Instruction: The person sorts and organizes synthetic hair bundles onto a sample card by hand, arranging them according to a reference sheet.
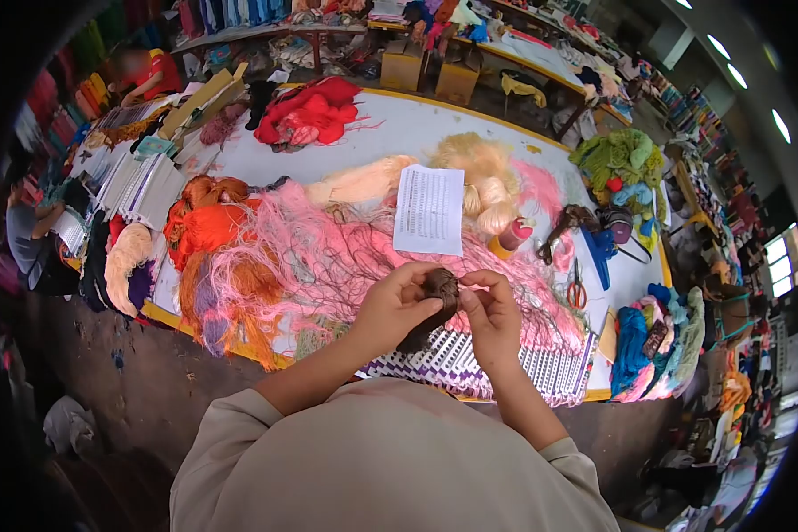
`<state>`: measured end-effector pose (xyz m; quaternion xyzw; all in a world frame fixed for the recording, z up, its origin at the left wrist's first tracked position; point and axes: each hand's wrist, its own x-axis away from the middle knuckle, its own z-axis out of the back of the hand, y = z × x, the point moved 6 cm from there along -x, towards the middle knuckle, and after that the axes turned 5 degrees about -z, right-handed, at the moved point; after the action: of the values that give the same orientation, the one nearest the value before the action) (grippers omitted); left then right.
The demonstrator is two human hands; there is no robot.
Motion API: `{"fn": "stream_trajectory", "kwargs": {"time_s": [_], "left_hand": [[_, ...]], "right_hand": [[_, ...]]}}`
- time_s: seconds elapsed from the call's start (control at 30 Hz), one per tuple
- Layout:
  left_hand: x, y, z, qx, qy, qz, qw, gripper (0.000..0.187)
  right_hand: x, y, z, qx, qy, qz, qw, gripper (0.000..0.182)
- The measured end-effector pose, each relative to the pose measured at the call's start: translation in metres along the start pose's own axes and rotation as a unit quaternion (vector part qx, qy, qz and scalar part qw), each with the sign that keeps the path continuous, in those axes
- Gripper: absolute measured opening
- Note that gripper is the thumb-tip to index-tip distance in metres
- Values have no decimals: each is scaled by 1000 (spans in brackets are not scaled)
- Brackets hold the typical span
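Note:
A dark brown bundle of thread [442, 294] is held up in front of my body, over the near edge of the table. My left hand [394, 307] pinches it from the left between thumb and fingers. From the right, my right hand [490, 317] has its thumb and fingertips closed at the bundle's edge. The lower part of the bundle hangs down over white and purple patterned strips [541, 365]. Loose pink thread [328, 257] spreads across the table beneath and beyond my hands. A printed paper sheet [428, 211] lies just past them.
On the white table [417, 120] are red yarn [309, 113], orange yarn [213, 229], a thread cone [515, 234], scissors [576, 287] and green yarn [621, 160]. Blue yarn [630, 346] lies at the right corner. Two people sit at the left, one in red [158, 78].

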<state>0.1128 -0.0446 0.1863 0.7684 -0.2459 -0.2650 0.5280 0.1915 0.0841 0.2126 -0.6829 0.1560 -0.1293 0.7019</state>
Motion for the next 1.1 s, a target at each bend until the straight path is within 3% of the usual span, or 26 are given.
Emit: {"fn": "stream_trajectory", "kwargs": {"time_s": [0.1, 0.13, 0.23, 0.27, 0.33, 0.47, 0.53, 0.57, 0.6, 0.67, 0.7, 0.77, 0.83, 0.9, 0.97, 1.0, 1.03, 1.1], "left_hand": [[-1, -1, 2, -3, 3, 2, 1000, 44], [-1, -2, 1, -3, 4, 4, 1000, 44], [-2, 0, -2, 1, -1, -14, 1000, 41], [-2, -2, -3, 13, 2, -1, 1000, 41], [-3, -4, -3, 25, 6, 12, 1000, 41], [-3, -7, -3, 27, -22, 37, 999, 44], [-1, -5, -3, 23, -28, 39, 999, 45], [-1, 0, -3, 7, -37, 33, 999, 47], [-1, 4, -4, -8, -47, 27, 998, 49], [-1, 8, -2, -16, -60, 40, 997, 49], [0, 9, -1, -24, -76, 52, 996, 50], [1, 7, 3, 0, -93, 72, 993, 51], [3, 3, 3, 21, -109, 92, 990, 52], [5, 1, 7, 142, -48, 83, 985, 54], [8, 2, 12, 156, -15, 77, 985, 56], [8, 3, 15, 184, 7, 63, 981, 55], [8, 4, 18, 211, 28, 48, 976, 55], [11, 1, 22, 191, 51, 31, 980, 54]], "right_hand": [[1, -16, 6, 98, 31, 123, 987, 27], [2, -21, 5, 98, 31, 120, 987, 27], [6, -40, -5, 279, 23, 238, 930, 18], [6, -37, -3, 278, 24, 238, 930, 18], [8, -32, -4, 389, 9, 265, 882, 14], [1, -36, -4, 350, 20, 301, 887, 10], [-6, -28, 4, 173, 17, 161, 972, 9], [-9, -23, 7, 141, -4, 143, 980, 6], [-13, -14, 8, 62, -25, 64, 996, 3], [-18, -5, 7, -48, -73, -61, 994, 6], [-20, -5, 9, -50, -73, -62, 994, 6], [-21, 12, 9, -198, -92, -194, 957, 4], [-21, 21, 10, -241, -91, -224, 940, 5], [-26, 39, 16, -189, -72, -216, 955, 6], [-25, 24, 19, 112, 18, -28, 993, 13], [-17, 4, 13, 263, 80, 89, 957, 17], [-14, -3, 11, 253, 75, 171, 949, 24], [-11, 7, 3, 96, 3, 91, 991, 26]]}}
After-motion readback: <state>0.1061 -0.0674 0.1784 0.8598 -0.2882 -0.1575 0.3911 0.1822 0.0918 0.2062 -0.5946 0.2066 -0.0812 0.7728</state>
